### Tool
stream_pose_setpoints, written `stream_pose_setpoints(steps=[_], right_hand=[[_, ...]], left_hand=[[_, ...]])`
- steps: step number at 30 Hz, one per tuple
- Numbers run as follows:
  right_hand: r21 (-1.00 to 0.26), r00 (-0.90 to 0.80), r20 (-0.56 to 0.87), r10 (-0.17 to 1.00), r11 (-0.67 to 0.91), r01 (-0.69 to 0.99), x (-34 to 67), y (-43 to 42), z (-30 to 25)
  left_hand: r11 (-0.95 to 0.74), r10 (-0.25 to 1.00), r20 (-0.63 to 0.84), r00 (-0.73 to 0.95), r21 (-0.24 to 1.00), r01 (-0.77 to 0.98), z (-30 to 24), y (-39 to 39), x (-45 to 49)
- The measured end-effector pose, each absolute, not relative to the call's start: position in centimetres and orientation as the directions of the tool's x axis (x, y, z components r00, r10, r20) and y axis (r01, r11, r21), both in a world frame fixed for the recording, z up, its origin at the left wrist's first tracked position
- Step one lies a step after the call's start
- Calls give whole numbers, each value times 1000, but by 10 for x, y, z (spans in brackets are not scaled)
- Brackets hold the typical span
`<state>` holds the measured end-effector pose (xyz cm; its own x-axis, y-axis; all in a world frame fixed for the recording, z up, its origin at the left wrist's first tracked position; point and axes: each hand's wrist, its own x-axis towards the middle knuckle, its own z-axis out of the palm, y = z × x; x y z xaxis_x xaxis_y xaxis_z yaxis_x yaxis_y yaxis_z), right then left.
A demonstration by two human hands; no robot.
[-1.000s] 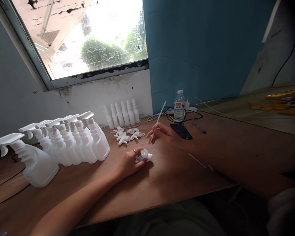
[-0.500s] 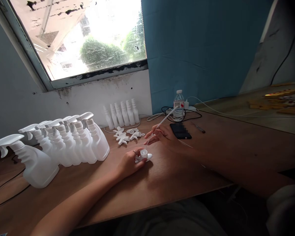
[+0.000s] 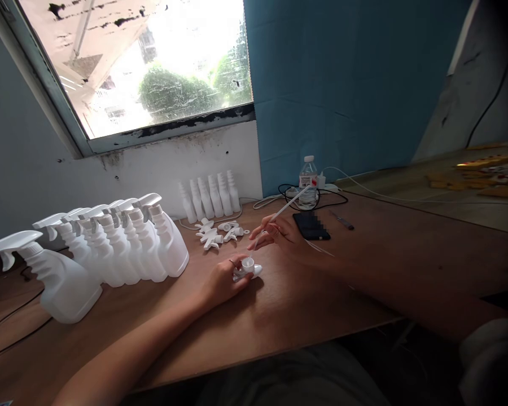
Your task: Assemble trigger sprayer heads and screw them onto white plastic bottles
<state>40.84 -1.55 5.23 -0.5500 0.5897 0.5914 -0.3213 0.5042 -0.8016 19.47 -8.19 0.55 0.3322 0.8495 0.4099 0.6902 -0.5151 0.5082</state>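
Observation:
My left hand (image 3: 224, 282) rests on the wooden table (image 3: 305, 299) and grips a white spray trigger head (image 3: 248, 268) lying upside down with its round collar facing up. My right hand (image 3: 277, 232) pinches a thin white dip tube (image 3: 285, 208), slanted up to the right, with its lower tip just above the collar. A small pile of loose white trigger heads (image 3: 218, 232) lies beyond my hands.
Several white spray bottles with trigger heads (image 3: 110, 245) stand in a row at the left. Several capless white bottles (image 3: 209, 197) line the wall under the window. A water bottle (image 3: 308, 180), a dark phone (image 3: 311, 225), a pen (image 3: 342, 220) and cables lie at the right.
My right hand has tilted the tube from near upright to slanting right and brought its lower tip down towards the collar. My left hand has stayed in place.

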Motion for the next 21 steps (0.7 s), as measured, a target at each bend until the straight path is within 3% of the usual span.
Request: stream_pose_setpoints(steps=[5, 12, 21], right_hand=[[-772, -559, 614, 558, 571, -279, 406, -21, 54], [-562, -683, 554, 476, 819, 115, 401, -29, 52], [-497, -718, 520, 463, 847, 187, 397, -26, 48]], left_hand=[[-519, 848, 411, 335, 512, 684, 6, -82, 195], [-553, 825, 438, 358, 492, 672, 9, -82, 196], [-540, 830, 437, 346, 477, 694, 8, -82, 196]])
